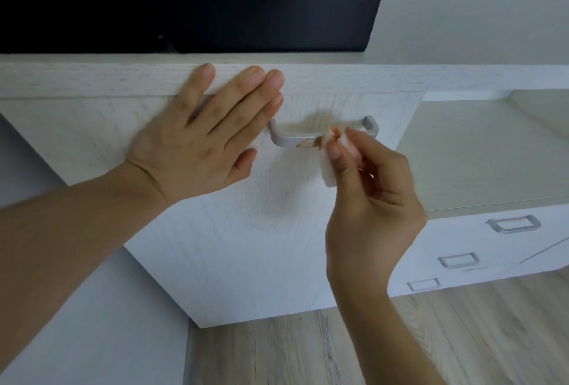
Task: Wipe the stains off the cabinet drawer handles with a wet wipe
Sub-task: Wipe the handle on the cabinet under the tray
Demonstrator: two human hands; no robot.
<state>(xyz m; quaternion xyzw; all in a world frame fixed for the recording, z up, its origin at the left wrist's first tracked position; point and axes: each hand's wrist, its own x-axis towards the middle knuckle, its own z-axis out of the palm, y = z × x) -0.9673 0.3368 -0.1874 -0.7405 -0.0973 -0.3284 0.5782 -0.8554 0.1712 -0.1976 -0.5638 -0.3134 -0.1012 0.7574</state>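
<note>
A grey metal handle [284,140] is fixed across the white drawer front [246,230]. A reddish-brown stain [306,144] smears the middle of its bar. My right hand [372,200] pinches a folded white wet wipe [331,169] against the handle at the stain; the wipe's top edge is tinted orange. My left hand [209,138] lies flat on the drawer front left of the handle, fingers spread up onto the cabinet's top edge, holding nothing.
A black open box [215,9] stands on the cabinet top directly above. To the right a lower white unit carries three more grey handles [513,224], [458,260], [424,284]. Pale wood floor [308,354] lies below, a grey wall at the left.
</note>
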